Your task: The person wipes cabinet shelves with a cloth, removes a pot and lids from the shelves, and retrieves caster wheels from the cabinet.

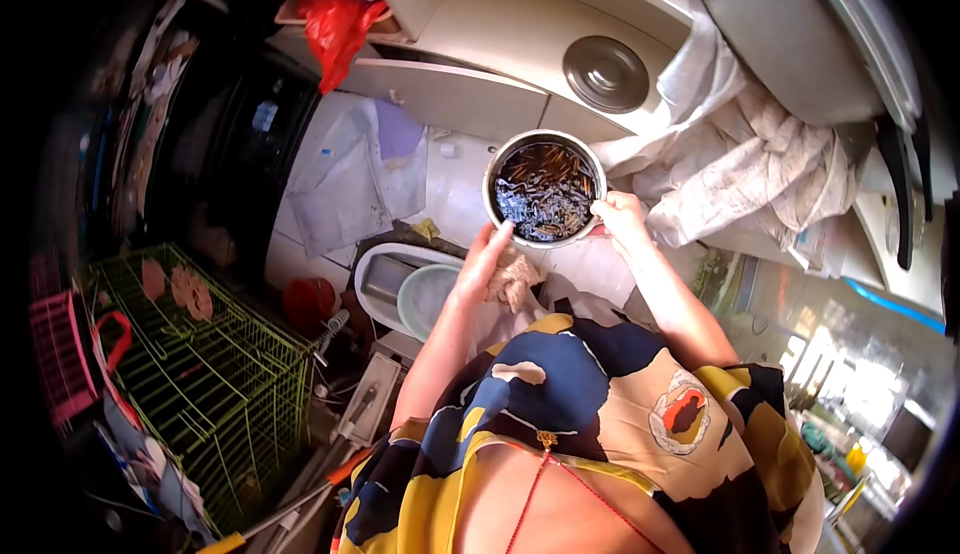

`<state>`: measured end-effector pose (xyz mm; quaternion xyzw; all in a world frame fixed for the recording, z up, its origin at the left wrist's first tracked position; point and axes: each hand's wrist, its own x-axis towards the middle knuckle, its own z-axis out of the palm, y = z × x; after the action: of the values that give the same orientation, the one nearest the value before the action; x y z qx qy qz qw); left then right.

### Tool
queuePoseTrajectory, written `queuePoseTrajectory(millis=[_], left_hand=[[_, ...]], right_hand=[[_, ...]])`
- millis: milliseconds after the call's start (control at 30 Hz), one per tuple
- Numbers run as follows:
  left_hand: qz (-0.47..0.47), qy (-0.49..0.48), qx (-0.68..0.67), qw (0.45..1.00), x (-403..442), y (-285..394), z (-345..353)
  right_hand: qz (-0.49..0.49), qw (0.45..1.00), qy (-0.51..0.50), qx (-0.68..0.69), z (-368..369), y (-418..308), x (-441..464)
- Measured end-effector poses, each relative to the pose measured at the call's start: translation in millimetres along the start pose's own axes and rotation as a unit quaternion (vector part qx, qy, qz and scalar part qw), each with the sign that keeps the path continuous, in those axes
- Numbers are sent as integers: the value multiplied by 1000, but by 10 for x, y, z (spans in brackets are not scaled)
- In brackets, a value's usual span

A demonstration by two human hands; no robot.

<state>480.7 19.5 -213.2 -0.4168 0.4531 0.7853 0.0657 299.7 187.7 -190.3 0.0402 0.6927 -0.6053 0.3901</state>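
A round metal pot (487, 186) of dark liquid with many brown and black strips floating in it is held out in front of me. My left hand (486, 257) grips it at the lower left, thumb up against the rim and the other fingers mostly hidden. On the right side, my right hand (620, 216) is closed at the rim; any handle there is covered by the fingers. A crumpled beige cloth (515, 279) shows just below the pot, beside my left hand. Whether that hand touches the cloth is unclear.
Beyond the pot, a dark round lid (606, 74) lies on a pale cabinet shelf (500, 14). Bunched whitish fabric (760, 179) hangs at the right. On the left are a green wire cage (210, 374), a red bucket (308, 301) and a white tub holding a pale basin (425, 299).
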Motion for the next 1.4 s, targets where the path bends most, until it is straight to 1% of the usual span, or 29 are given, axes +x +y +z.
queuePoseTrajectory(millis=[33, 67, 167, 233, 267, 300, 333, 367, 433, 467, 500, 567, 600, 700, 733, 767, 833, 967, 1033, 1100, 1167, 1200, 1233, 1267, 1300, 1367, 1400], left_hand=[[24, -29, -43, 998, -84, 41, 74], [27, -12, -53, 998, -66, -14, 68], [37, 36, -108, 993, -45, -59, -40], [41, -8, -190, 981, -26, -174, -192], [20, 32, -203, 978, -108, -81, -206], [45, 32, -232, 971, -124, -91, -257], [43, 47, -240, 969, -143, -74, -309], [36, 63, -252, 965, -190, -95, -347], [35, 85, -286, 954, -190, -201, -443], [33, 95, -308, 946, -195, -218, -485], [40, 108, -324, 939, -205, -246, -497], [52, 154, -392, 906, -239, -264, -463], [59, 139, -436, 887, -185, -361, -480], [86, 195, -486, 848, -117, -553, -438], [87, 214, -506, 831, -157, -547, -408], [77, 211, -523, 822, -155, -601, -407], [104, 245, -545, 795, -180, -661, -355], [148, 322, -578, 735, -334, -661, -185], [171, 333, -591, 715, -409, -664, -72], [193, 380, -603, 674, -442, -765, 55], [190, 426, -600, 650, -443, -865, 189], [191, 410, -627, 635, -433, -958, 230], [197, 383, -668, 607, -442, -1035, 271], [205, 411, -661, 593, -518, -991, 339], [175, 439, -660, 583, -572, -999, 391], [184, 421, -678, 573, -563, -1275, 468], [185, 427, -686, 559, -559, -1364, 539]], right_hand=[[-1, 1000, -11, 12, 59, -1, 26], [-2, 999, -22, 23, 117, -1, 52], [-6, 999, -53, -3, 362, 12, 165], [10, 996, -77, -33, 504, 2, 207], [-7, 994, -93, -58, 568, 80, 321], [-26, 990, -110, -81, 645, 158, 443], [-29, 985, -125, -112, 694, 244, 561], [-24, 983, -138, -120, 818, 174, 522], [7, 979, -188, -80, 1081, -9, 450], [8, 973, -215, -80, 1190, -61, 445], [12, 968, -233, -93, 1274, -61, 490], [7, 955, -259, -147, 1432, -72, 583], [0, 943, -278, -185, 1506, -93, 614], [-9, 911, -346, -226, 1723, -121, 692], [-1, 897, -361, -256, 1812, -164, 681], [3, 885, -380, -270, 1858, -153, 692], [33, 861, -413, -294, 2002, -151, 722], [63, 798, -491, -342, 2244, -119, 709], [63, 762, -523, -376, 2311, -58, 730], [82, 732, -567, -368, 2392, 14, 692], [66, 680, -597, -420, 2458, 56, 629], [86, 682, -607, -399, 2457, 114, 598], [71, 657, -627, -413, 2472, 124, 545], [52, 646, -628, -430, 2478, 161, 481], [53, 640, -634, -431, 2471, 237, 444], [45, 616, -647, -447, 2472, 279, 322], [59, 610, -651, -447, 2459, 310, 258]])
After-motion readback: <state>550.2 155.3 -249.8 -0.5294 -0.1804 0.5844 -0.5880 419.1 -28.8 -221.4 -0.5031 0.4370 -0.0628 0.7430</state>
